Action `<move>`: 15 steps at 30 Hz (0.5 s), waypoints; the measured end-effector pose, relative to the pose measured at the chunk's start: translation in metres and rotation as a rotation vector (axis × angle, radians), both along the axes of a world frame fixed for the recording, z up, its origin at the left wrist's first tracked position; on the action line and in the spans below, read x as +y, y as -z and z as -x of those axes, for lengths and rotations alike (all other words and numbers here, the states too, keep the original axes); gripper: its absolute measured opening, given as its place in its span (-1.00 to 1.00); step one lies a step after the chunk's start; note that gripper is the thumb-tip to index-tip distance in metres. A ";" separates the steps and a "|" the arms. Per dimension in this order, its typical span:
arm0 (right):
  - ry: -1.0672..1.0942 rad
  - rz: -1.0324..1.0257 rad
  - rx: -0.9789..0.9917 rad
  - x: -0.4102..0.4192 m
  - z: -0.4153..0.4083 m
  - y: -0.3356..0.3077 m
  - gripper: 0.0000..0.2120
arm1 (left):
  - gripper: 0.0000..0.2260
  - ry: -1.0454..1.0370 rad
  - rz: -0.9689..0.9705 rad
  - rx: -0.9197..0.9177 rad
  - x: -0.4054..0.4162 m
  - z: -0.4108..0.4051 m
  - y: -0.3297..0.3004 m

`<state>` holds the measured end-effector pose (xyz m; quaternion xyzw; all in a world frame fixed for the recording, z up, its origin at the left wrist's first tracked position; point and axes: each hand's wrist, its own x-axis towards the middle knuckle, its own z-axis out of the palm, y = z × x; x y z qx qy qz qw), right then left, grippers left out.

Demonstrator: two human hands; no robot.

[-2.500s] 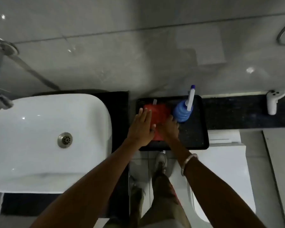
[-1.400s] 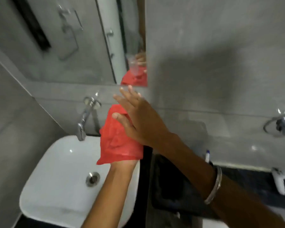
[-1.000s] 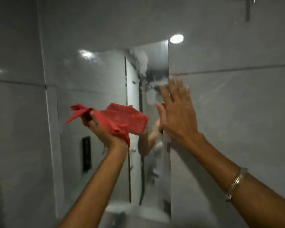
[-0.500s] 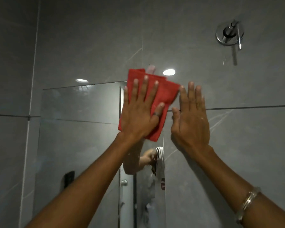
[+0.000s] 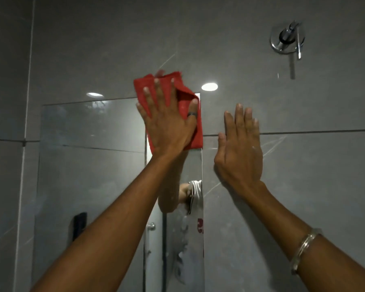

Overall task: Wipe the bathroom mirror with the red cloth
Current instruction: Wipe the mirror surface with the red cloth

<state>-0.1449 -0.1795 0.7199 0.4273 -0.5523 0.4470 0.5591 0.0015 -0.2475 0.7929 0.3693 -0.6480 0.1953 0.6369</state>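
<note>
In my view the grey tiled wall (image 5: 303, 186) fills the frame, and the mirror (image 5: 89, 175) is mounted flat on it from centre to lower left. At the mirror's upper right corner I see the red cloth (image 5: 190, 131) pressed flat under my left hand (image 5: 169, 125), its top lapping onto the tile. My right hand (image 5: 240, 148) lies palm-flat on the wall just beside the mirror's edge, and a chrome fitting (image 5: 287, 40) sits upper right.

Chrome wall valve (image 5: 287, 40) on grey tiles (image 5: 314, 186).

Glossy mirror (image 5: 89, 144), soft red cloth (image 5: 185, 98)
</note>
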 end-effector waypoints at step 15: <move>-0.029 -0.138 0.115 0.020 -0.013 0.108 -0.44 | -0.35 0.045 0.109 -0.178 0.007 0.009 0.188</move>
